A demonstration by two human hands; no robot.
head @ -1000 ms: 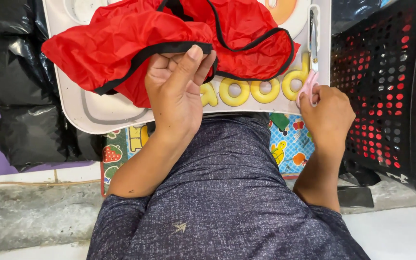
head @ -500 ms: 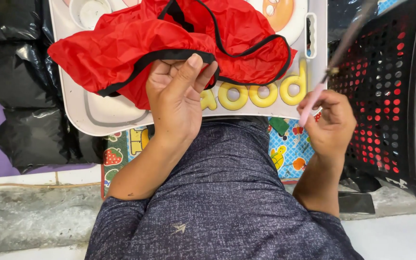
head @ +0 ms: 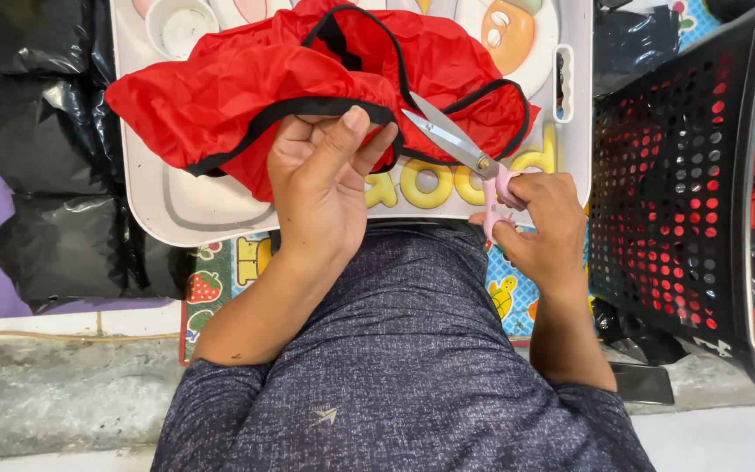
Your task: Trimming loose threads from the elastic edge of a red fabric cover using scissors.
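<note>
My left hand (head: 325, 188) pinches the black-trimmed edge of the red cloth (head: 246, 87), thumb and fingers closed on it. The cloth lies bunched across the white tray (head: 185, 205), covering most of its middle and spilling over the left edge. My right hand (head: 545, 223) has a closed grip on the pink handles of the scissors (head: 456, 144), blades slightly parted and pointing up-left, their tips touching the cloth's black trim. A black basket (head: 675, 175) stands just beside the tray's right edge.
</note>
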